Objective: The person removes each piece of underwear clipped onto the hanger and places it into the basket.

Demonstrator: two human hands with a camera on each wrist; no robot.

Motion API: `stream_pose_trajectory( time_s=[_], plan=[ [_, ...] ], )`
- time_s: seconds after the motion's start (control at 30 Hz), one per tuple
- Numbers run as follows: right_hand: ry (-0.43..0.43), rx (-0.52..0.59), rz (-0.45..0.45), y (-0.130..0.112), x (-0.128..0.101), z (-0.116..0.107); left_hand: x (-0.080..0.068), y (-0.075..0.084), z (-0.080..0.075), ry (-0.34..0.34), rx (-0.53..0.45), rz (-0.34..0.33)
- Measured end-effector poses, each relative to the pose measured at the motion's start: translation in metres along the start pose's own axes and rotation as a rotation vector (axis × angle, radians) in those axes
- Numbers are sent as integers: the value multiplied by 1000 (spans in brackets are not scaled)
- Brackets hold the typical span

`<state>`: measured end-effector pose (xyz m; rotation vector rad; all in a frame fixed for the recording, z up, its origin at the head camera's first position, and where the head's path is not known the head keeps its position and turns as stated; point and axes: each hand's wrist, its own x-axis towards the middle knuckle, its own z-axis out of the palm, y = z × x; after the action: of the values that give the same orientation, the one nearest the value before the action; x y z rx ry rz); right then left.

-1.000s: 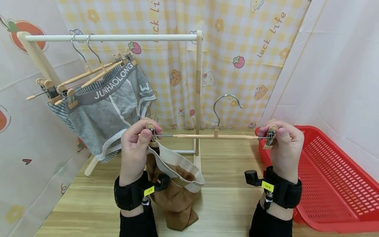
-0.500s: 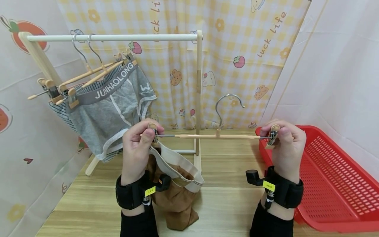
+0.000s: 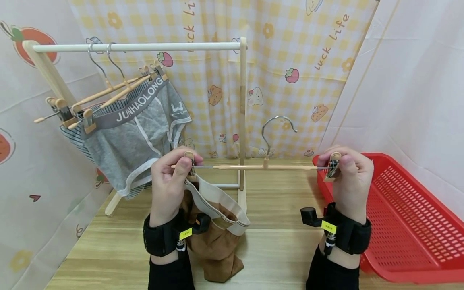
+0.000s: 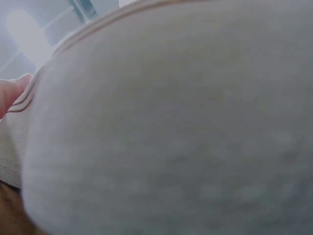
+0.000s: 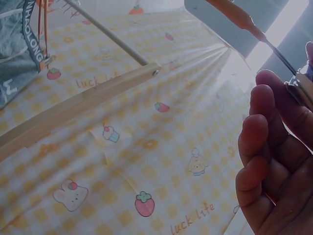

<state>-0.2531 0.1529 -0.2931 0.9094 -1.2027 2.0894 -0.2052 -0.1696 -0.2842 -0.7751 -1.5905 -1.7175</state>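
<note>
One "JUNHAOLONG" waistband (image 3: 139, 103), hung

Item count, relative to the drying rack (image 3: 137, 46)

Hangers: three, two on it, one in front. Underwear: three. Red basket (image 3: 409, 217): one, right of it.

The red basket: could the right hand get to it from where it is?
Probably yes. The red basket sits just beside the right hand with nothing between them, but that hand pinches the hanger's right clip, so it is occupied.
</note>
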Motion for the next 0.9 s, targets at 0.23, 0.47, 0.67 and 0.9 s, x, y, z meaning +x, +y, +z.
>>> stream_pose_trajectory(
  time_s=[0.23, 0.47, 0.67, 0.9],
  plan=[
    [-9, 6, 0, 0, 0, 1, 1, -1, 1, 18, -13, 23],
    [-4, -5, -5, 0, 0, 1, 1, -1, 2, 24, -19, 21],
    [19, -46, -4, -1, 0, -1, 1, -2, 3, 8, -14, 25],
    [21, -33, -4, -2, 0, -1, 1, -2, 3, 3, -16, 28]
  ],
)
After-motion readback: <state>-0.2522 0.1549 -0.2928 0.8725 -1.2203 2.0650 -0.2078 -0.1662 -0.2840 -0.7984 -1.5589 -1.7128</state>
